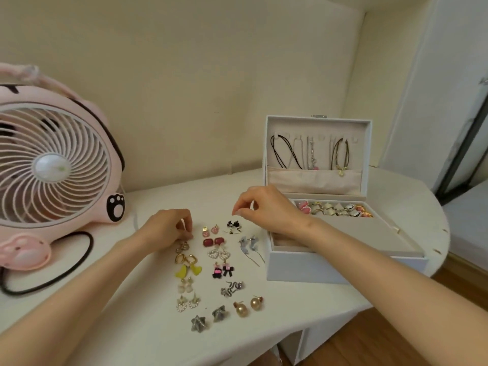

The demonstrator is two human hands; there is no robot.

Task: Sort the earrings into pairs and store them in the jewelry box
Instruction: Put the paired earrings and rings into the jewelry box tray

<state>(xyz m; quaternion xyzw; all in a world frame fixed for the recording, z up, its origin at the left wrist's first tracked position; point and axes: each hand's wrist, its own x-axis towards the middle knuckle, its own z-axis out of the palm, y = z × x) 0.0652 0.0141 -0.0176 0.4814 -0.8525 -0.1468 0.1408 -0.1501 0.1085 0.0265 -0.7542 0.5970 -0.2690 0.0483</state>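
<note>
Now, both hands are over the white table [148, 328].

Left hand [169, 229]: fingers curled under, tips down on the tabletop just beside a small gold pair [182, 247]. Whether they pinch anything I cannot tell.

Right hand [266, 210]: raised off the surface, thumb and forefinger drawn together at the tips, other fingers loosely bent. Anything between the tips is too small to make out. Just below those fingertips lies a black-and-white pair [233, 225].

Between the two hands, and from there back toward the person, the earrings lie two by two in rough columns: pink drops [215, 229], red rectangles [208, 243], pearl hearts [211, 252], yellow hearts [196, 269], gold balls [256, 303], grey stars [219, 313] (several others too small to name).

The jewelry box [343, 270] stands open under the right wrist and forearm, which cross its near left corner. Rings [330, 208] fill the row beyond the wrist; necklaces [309, 154] hang in the raised lid.

Outward of the left hand stands a pink fan [52, 165], its black cord [91, 243] looped on the table alongside the left forearm.
</note>
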